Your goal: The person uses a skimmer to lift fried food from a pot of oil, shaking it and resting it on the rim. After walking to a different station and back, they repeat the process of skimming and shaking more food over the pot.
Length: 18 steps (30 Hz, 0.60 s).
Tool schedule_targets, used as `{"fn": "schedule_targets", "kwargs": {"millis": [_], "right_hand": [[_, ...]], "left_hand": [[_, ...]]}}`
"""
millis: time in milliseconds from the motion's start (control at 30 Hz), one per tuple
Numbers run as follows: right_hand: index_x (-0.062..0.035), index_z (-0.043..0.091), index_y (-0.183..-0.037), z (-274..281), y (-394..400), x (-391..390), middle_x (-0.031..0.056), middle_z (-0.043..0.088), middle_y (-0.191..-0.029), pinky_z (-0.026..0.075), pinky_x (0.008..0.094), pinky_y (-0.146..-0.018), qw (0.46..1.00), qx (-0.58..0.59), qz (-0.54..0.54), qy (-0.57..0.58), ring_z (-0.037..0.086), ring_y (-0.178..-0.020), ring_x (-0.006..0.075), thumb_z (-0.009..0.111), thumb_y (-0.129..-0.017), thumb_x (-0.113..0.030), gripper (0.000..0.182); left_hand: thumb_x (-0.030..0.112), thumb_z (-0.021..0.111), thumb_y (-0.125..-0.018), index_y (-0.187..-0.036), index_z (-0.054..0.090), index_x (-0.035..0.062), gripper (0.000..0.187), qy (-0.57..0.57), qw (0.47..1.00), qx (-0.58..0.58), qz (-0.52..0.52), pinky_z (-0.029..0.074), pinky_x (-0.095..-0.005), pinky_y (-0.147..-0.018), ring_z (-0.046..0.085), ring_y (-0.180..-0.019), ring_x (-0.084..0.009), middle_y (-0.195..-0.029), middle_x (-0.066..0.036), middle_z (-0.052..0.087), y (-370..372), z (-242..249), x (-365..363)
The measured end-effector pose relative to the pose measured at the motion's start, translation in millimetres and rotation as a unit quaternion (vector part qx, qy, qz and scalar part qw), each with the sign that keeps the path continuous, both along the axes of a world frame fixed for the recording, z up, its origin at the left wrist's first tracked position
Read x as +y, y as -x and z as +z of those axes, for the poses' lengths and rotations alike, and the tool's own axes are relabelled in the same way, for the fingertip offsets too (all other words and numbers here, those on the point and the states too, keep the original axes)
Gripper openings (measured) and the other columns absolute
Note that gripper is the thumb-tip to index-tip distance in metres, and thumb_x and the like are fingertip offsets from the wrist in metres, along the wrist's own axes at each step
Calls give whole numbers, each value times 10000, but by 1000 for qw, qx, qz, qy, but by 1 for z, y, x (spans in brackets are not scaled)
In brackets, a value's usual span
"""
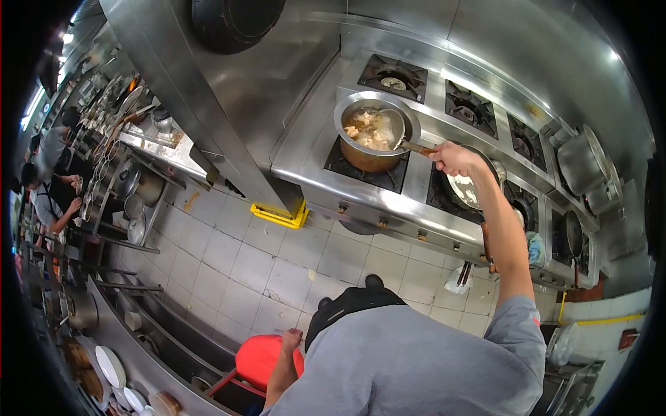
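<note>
My right hand (454, 159) is closed around the wooden handle of a round metal strainer (395, 125). Its head dips into a deep metal pot (371, 156) on a front burner at the stove's left end. Pale pieces of food (368, 130) bubble in the pot's brownish liquid. Under my right forearm, a pan (463, 188) with something white in it sits on another burner. Down at my side, my left hand (293, 339) is curled into a loose fist, with no object showing in it. Beside it is a red, rounded object (260, 359).
Large pots (583, 163) stand at the stove's right end, near a dark frying pan (572, 236). A steel pillar with a yellow base (281, 216) rises left of the stove. Stacked white plates (111, 366) line the lower-left counter. Other people (52, 201) work at the far left.
</note>
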State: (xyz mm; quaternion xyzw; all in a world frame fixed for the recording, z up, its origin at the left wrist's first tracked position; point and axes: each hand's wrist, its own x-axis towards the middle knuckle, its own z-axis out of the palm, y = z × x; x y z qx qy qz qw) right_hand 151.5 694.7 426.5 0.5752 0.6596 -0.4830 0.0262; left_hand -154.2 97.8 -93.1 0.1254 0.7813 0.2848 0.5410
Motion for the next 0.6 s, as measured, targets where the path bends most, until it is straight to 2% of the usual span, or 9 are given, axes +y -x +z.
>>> {"fn": "schedule_targets", "kwargs": {"millis": [67, 167, 200, 367, 433, 467, 567, 600], "right_hand": [[-59, 466, -901, -12, -7, -7, -4, 434, -649, 171, 204, -322, 998, 52, -24, 29, 303, -406, 26, 439, -913, -179, 123], [-66, 447, -943, -50, -20, -12, -8, 422, -661, 177, 197, -326, 951, 260, -131, 110, 266, -403, 32, 444, -919, -159, 97], [-67, 432, -976, -44, -15, -26, -10, 414, -670, 197, 187, -337, 945, 272, -148, 104, 257, -419, 35, 446, -923, -140, 91], [-44, 485, -953, -75, -11, -47, -13, 423, -665, 235, 205, -361, 946, 286, -153, 14, 304, -458, 44, 459, -916, -128, 94], [-36, 506, -909, -77, -6, -56, -12, 436, -652, 252, 226, -350, 951, 271, -146, -35, 319, -451, 50, 464, -909, -118, 91], [-22, 543, -960, -81, -5, -57, 1, 455, -639, 308, 257, -396, 956, 248, -146, -55, 375, -472, 76, 470, -900, -123, 138], [-7, 552, -1082, -103, -9, -55, 36, 496, -641, 375, 287, -483, 951, 180, -62, -244, 459, -527, 111, 484, -884, -132, 244], [-6, 534, -1154, -102, -7, -56, 66, 525, -647, 406, 305, -561, 952, 165, -63, -251, 508, -589, 134, 496, -870, -137, 316]], "left_hand": [[196, 607, -775, -847, 611, -21, 229, -28, 1000, 1, -8, 466, -294, -486, 580, -524, -156, -652, -95, 619, -2, -5, -6], [209, 601, -778, -843, 610, -21, 240, -56, 998, 23, -34, 469, -294, -494, 580, -523, -158, -650, -96, 618, -4, -4, -8], [213, 599, -778, -842, 610, -21, 243, -60, 997, 30, -49, 469, -295, -496, 580, -523, -158, -648, -97, 618, -2, -6, -8], [225, 602, -773, -853, 606, -23, 261, -27, 998, 44, -31, 467, -299, -492, 577, -519, -159, -652, -98, 614, 0, -8, 4], [221, 606, -772, -866, 604, -25, 263, -15, 999, 37, -33, 468, -299, -493, 579, -524, -161, -659, -96, 613, 1, 14, 14], [217, 607, -772, -873, 604, -26, 263, -9, 999, 26, -29, 469, -298, -497, 580, -527, -162, -659, -94, 612, 3, 20, 18], [207, 611, -772, -886, 605, -28, 261, -2, 1000, 9, -24, 473, -297, -506, 584, -536, -164, -658, -90, 611, 7, 27, 24], [204, 612, -773, -885, 607, -28, 258, -5, 1000, 15, -26, 474, -297, -506, 585, -537, -164, -656, -91, 613, 8, 25, 24]]}}
